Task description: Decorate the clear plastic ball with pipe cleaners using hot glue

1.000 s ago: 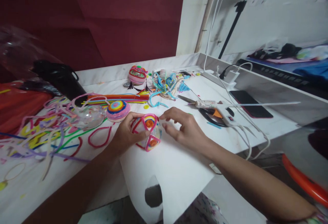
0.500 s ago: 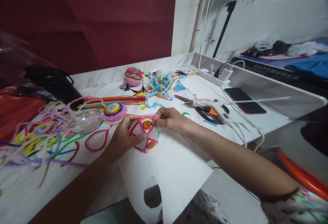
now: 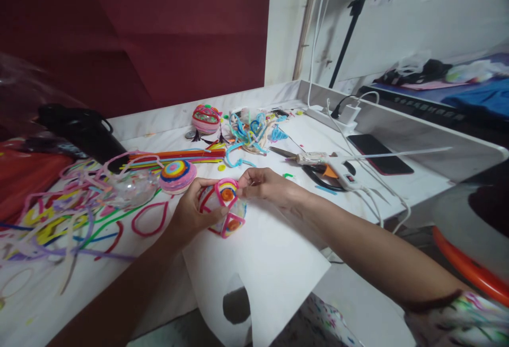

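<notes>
My left hand (image 3: 193,210) wraps round a clear ball (image 3: 225,207) decorated with pink, red and orange pipe-cleaner loops, holding it just above a white paper sheet (image 3: 262,267). My right hand (image 3: 265,184) sits at the ball's upper right with its fingertips pinched on the pink loop there. Both hands are closed on the ball. A second ball with a rainbow spiral top (image 3: 177,175) lies just behind the left hand.
Loose pipe cleaners (image 3: 59,214) cover the table's left side, with a straight bundle (image 3: 178,155) behind. A glue gun (image 3: 338,168), scissors (image 3: 294,155), a phone (image 3: 379,160), a charger (image 3: 347,116) and another decorated ball (image 3: 205,118) lie further back. An orange chair edge (image 3: 469,267) is at right.
My right hand went from spread fingers beside the ball to a pinch on its top right loop. The left hand keeps its hold; the view shifted slightly.
</notes>
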Motion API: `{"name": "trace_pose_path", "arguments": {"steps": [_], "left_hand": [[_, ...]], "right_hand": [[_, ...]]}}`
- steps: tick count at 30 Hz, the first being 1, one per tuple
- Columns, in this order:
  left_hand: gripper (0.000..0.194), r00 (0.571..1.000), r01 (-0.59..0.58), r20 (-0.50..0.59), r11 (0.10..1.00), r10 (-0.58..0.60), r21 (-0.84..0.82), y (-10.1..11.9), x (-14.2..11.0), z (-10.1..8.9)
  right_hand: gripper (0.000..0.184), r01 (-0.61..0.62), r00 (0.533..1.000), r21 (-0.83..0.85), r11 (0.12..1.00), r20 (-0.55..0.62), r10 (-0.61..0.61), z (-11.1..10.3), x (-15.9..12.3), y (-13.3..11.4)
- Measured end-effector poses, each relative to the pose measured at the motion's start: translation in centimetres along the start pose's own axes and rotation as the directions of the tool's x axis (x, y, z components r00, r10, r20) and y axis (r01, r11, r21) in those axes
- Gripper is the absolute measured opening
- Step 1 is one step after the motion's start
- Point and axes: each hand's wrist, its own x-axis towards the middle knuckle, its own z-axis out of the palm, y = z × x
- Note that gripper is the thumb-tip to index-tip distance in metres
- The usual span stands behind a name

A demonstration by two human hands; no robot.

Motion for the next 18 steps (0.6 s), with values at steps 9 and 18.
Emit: {"name": "trace_pose_path", "arguments": {"steps": [9,18], "left_hand": [[0.056,0.998,-0.058,0.015,0.998,0.057,0.029,-0.44,0.06,-0.02],[0.057,1.0,-0.019,0.025,1.0,0.019,0.005,-0.33,-0.02,-0.01]], "right_hand": [[0.039,-0.016,0.999,0.067,0.998,0.036,0.013,-0.35,0.46,0.57],[0.043,-0.062,0.997,0.072,0.995,0.059,0.058,-0.57,0.56,0.61]]}}
